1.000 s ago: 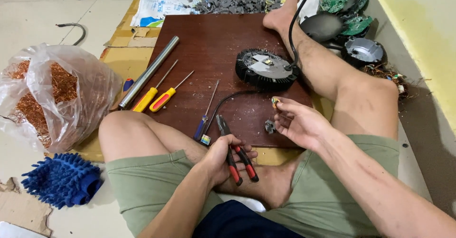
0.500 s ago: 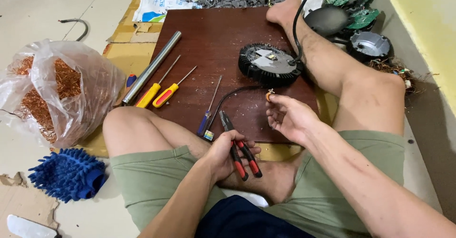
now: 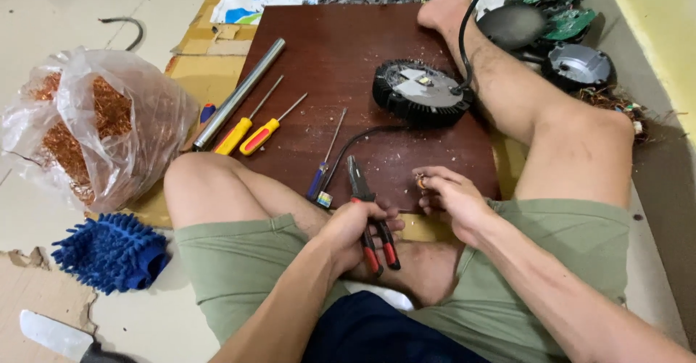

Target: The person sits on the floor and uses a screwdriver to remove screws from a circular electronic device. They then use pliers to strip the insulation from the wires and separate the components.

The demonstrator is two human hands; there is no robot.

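Note:
My left hand point(image 3: 355, 229) grips red-handled pliers point(image 3: 371, 214), jaws pointing up over the near edge of the brown wooden board point(image 3: 341, 51). My right hand point(image 3: 449, 196) pinches a small copper-wound part point(image 3: 421, 182) just right of the pliers. A black cable point(image 3: 355, 142) runs from near my hands to a round black finned lamp housing point(image 3: 422, 91) on the board. I sit with my legs around the board.
On the board lie a metal pipe point(image 3: 239, 93), two yellow-handled screwdrivers point(image 3: 250, 127) and a blue-handled one point(image 3: 325, 167). A plastic bag of copper wire point(image 3: 94, 127) and a blue mop head point(image 3: 112, 251) sit left. Circuit boards and lamp parts point(image 3: 558, 30) are piled at the top right.
My right hand has drawn nearer to me with the small part, closer to the pliers. The view has shifted slightly; the left hand keeps hold of the pliers.

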